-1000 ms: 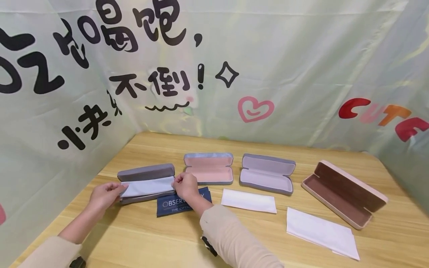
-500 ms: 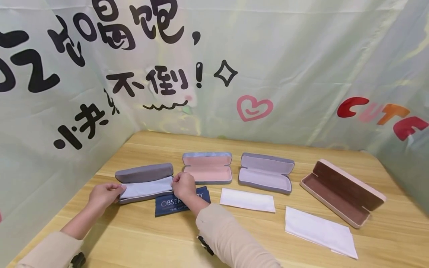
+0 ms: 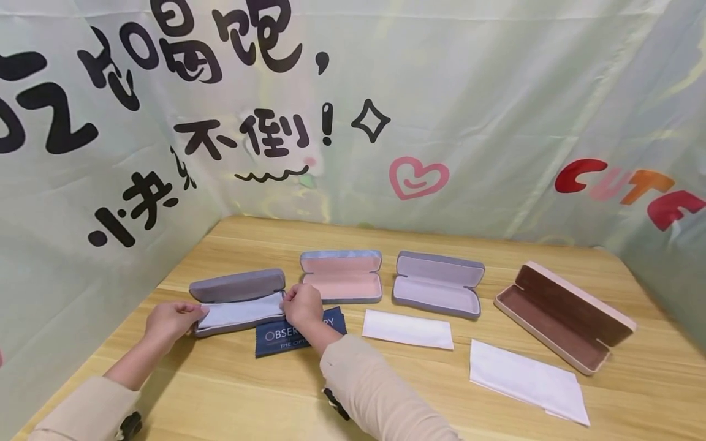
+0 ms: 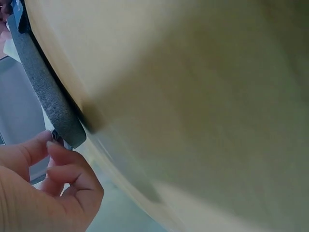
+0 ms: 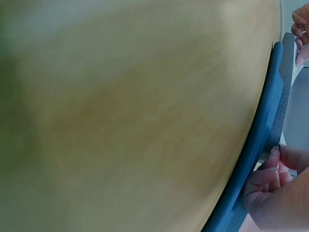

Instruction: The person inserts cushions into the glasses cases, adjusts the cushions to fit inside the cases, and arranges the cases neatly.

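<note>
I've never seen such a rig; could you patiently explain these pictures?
No robot here: a person works with a bare left hand and right hand. The wide picture comes from a head camera, the two close-ups from wrist cameras. On the table stand four open cases: a gray case, a pink-lined case, a lilac-lined case and a brown-lined case. In front lie a navy cloth, a smaller white cloth and a larger white cloth. The hands pinch a pale blue cloth, one at each end, over the gray case's lower half.

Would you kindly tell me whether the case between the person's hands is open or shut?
Open: the gray case has its lid raised behind its base, with the pale blue cloth uncovered.
</note>
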Demonstrator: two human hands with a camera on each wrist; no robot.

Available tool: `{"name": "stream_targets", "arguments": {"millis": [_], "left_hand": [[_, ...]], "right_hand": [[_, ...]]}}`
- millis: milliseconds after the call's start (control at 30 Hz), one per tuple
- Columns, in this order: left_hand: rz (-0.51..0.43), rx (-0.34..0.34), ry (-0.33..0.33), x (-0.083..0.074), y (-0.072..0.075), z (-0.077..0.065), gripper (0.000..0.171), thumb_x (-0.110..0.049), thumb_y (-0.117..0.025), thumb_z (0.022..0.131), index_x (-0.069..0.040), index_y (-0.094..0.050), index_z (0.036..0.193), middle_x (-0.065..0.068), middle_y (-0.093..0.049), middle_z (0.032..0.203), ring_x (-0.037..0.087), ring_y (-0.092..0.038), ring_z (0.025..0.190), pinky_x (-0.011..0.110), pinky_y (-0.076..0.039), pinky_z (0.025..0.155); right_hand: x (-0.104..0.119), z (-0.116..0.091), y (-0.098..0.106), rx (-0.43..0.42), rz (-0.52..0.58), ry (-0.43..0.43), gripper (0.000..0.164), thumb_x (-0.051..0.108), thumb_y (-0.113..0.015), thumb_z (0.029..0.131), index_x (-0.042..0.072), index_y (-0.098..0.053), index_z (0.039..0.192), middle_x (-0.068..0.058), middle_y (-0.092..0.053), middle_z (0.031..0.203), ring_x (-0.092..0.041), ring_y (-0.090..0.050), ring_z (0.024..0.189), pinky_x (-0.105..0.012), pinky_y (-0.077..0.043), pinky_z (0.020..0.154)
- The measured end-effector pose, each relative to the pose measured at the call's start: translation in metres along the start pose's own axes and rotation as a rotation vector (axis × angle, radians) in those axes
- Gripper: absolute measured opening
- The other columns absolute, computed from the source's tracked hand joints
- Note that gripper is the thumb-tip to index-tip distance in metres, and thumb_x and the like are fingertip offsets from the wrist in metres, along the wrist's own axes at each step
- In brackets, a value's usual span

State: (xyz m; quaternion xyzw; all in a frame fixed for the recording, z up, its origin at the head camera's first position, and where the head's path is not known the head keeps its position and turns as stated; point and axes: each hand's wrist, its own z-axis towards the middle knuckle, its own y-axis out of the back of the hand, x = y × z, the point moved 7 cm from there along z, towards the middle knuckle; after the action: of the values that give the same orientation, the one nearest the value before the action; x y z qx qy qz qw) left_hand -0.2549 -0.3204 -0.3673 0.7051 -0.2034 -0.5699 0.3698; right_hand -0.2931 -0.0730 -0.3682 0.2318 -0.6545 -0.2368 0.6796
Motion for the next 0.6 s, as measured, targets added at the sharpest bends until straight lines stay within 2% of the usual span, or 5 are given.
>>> {"name": "stream_targets", "arguments": {"millis": [133,400,533,600], "left_hand": [[0.027,-0.003,-0.015,0.0012,-0.0008,-0.0003,0.041,-0.030,-0.062,0.085,0.010,-0.064,0.096,0.014,-0.064,0.080,0.021,-0.050,0.072,0.027,-0.036,0.060],[0.070,-0.014,-0.026,0.0045,-0.0020,-0.0006,0.035,-0.031,-0.065,0.083,0.004,-0.065,0.080,0.004,-0.056,0.067,0.019,-0.046,0.065,0.028,-0.033,0.057],[0.105,-0.025,-0.052,0.0033,-0.0017,0.0011,0.031,-0.030,-0.067,0.081,0.001,-0.062,0.076,0.006,-0.057,0.069,0.020,-0.047,0.067,0.027,-0.033,0.058],[0.102,-0.017,-0.076,0.0029,-0.0021,0.0023,0.032,-0.029,-0.067,0.082,0.003,-0.061,0.079,0.007,-0.057,0.071,0.019,-0.048,0.067,0.027,-0.035,0.059]], "right_hand": [[-0.0008,-0.0005,-0.0007,0.006,0.003,-0.006,0.018,0.012,-0.072,0.079,0.010,-0.063,0.064,0.001,-0.057,0.063,-0.009,-0.049,0.061,-0.019,-0.042,0.058],[-0.0007,-0.0006,-0.0029,0.010,0.011,0.002,0.018,0.012,-0.072,0.079,0.010,-0.061,0.065,0.002,-0.052,0.061,-0.010,-0.047,0.058,-0.019,-0.038,0.054],[0.0019,-0.0003,-0.0025,-0.002,-0.059,0.044,0.023,0.014,-0.072,0.080,0.011,-0.056,0.063,0.003,-0.048,0.058,-0.010,-0.045,0.055,-0.020,-0.033,0.051],[0.0032,-0.0001,-0.0020,-0.011,-0.098,0.063,0.025,0.015,-0.072,0.080,0.012,-0.054,0.062,0.004,-0.046,0.057,-0.010,-0.044,0.054,-0.020,-0.031,0.049]]}}
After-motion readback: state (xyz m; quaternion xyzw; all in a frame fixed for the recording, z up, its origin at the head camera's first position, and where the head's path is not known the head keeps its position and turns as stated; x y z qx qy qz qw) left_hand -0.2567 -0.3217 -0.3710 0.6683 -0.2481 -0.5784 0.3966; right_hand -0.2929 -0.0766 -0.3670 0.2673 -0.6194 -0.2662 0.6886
